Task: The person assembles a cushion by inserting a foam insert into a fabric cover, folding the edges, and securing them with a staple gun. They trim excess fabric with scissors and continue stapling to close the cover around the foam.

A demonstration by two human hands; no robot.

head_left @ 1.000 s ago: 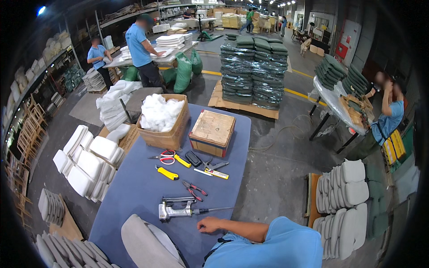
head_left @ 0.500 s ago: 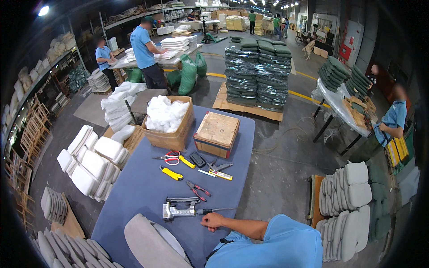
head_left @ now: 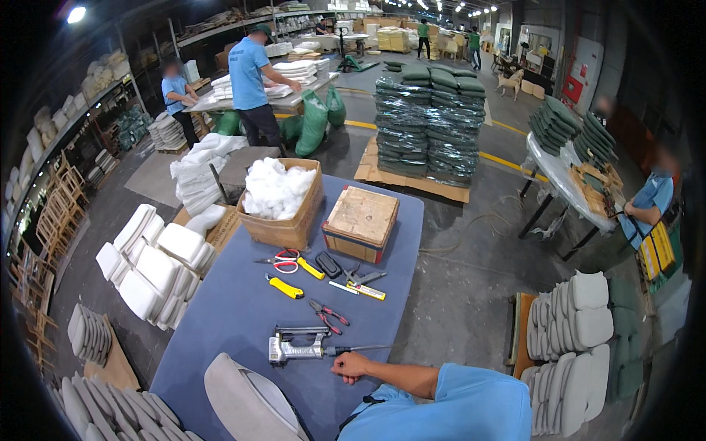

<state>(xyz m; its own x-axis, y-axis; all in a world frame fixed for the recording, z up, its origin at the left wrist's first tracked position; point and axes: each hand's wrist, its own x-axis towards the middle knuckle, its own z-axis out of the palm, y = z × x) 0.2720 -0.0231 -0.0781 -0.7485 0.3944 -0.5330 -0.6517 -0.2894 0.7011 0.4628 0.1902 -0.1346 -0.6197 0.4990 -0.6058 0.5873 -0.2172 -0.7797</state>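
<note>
My right hand (head_left: 351, 367) rests low on the blue-grey table (head_left: 220, 323), its fingers curled inward with nothing showing in them. Just beyond it, a silver pneumatic staple gun (head_left: 298, 348) lies on its side, with an air hose (head_left: 371, 346) running off to the right. The hand is beside the hose fitting; I cannot tell whether they touch. A grey upholstered cushion (head_left: 232, 400) lies at the near edge, left of my arm. Past the stapler are red-and-black pliers (head_left: 329, 316), a yellow-handled knife (head_left: 284, 287) and red-handled scissors (head_left: 285, 260). My left hand is out of sight.
A carton of white stuffing (head_left: 283, 224) and a wooden box (head_left: 360, 220) stand at the table's far end. White cushions (head_left: 151, 272) are stacked left, grey cushions (head_left: 570, 316) right. Wrapped dark green cushions (head_left: 426, 125) stand ahead. Co-workers (head_left: 250, 81) work at other tables.
My right hand and the stapler stay in place. The view has shifted slightly. At the far table, a co-worker's arm now reaches farther right, toward the green sacks.
</note>
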